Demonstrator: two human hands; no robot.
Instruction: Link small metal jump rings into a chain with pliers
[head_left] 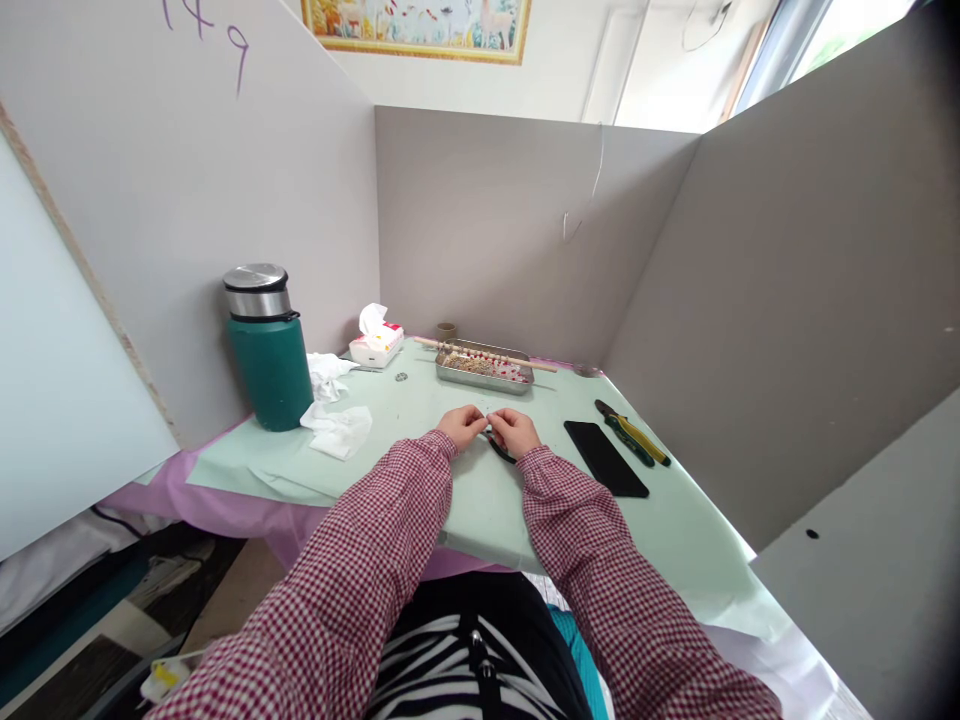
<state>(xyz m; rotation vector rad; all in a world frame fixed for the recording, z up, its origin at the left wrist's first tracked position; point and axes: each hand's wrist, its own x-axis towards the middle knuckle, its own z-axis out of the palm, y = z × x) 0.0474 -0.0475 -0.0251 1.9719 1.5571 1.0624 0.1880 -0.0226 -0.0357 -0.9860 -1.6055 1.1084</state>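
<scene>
Over the middle of the table, my left hand point(463, 427) and my right hand point(514, 433) meet almost fingertip to fingertip. Both are closed in a pinch, and whatever lies between the fingers is too small to make out. A black curved handle point(501, 449), like that of small pliers, shows beneath my right hand; whether that hand grips it or it lies on the cloth I cannot tell. Beyond the hands stands a metal tray point(484, 381) of red, white and gold beads, with a wooden stick point(541, 367) laid across it.
To the right lie a black phone point(606, 458) and pliers with green and yellow handles point(634, 434). Crumpled tissues point(339, 430), a green bottle point(271, 365) and a tissue pack point(376, 345) stand left. Grey partitions point(517, 220) enclose the green-covered table point(480, 510).
</scene>
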